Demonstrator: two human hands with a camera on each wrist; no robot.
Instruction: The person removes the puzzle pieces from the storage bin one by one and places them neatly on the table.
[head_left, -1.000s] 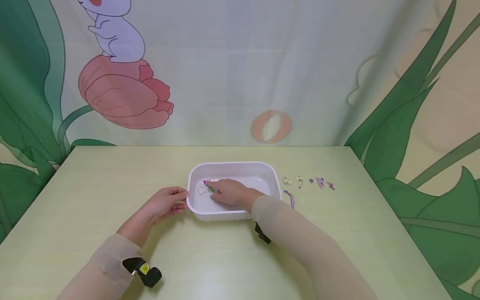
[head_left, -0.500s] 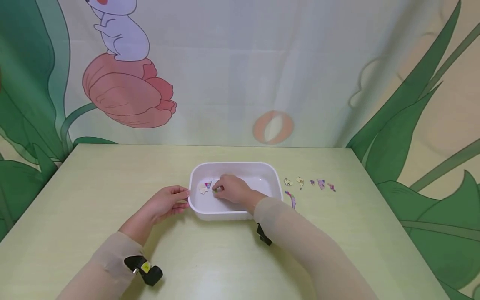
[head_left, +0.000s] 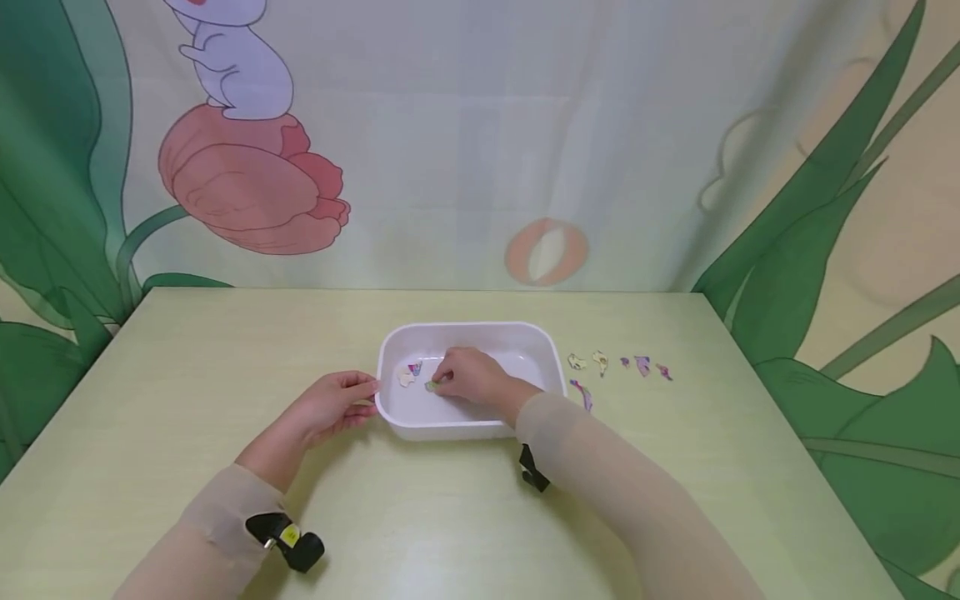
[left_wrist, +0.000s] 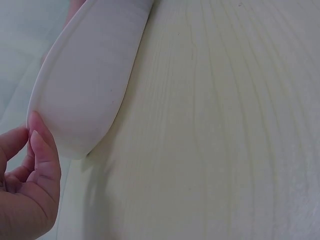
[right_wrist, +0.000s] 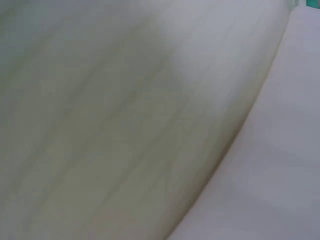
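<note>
A white plastic tub (head_left: 465, 431) with rounded corners stands on the table. My left hand (head_left: 337, 404) pinches its left rim between thumb and fingertips, as the left wrist view also shows on the tub wall (left_wrist: 85, 85). Inside the tub, my right hand (head_left: 476, 379) pinches a small flat green piece (head_left: 431, 386) close to the floor; the fingers partly hide it. To its left lie a pale cutout piece (head_left: 407, 379) and a small pink-and-blue one (head_left: 415, 368). The right wrist view has only tabletop and tub wall (right_wrist: 270, 165), no hand.
Right of the tub, several small flat cutouts lie loosely in a row, among them a cream one (head_left: 599, 362) and a purple one (head_left: 642, 366). A long curved purple strip (head_left: 582, 395) is nearest the tub. A printed curtain (head_left: 420, 167) hangs behind the table (head_left: 450, 525).
From pointing over the pieces, my right hand has curled its fingers onto the green piece and drawn it slightly right, apart from the other two. My left hand keeps its place on the rim.
</note>
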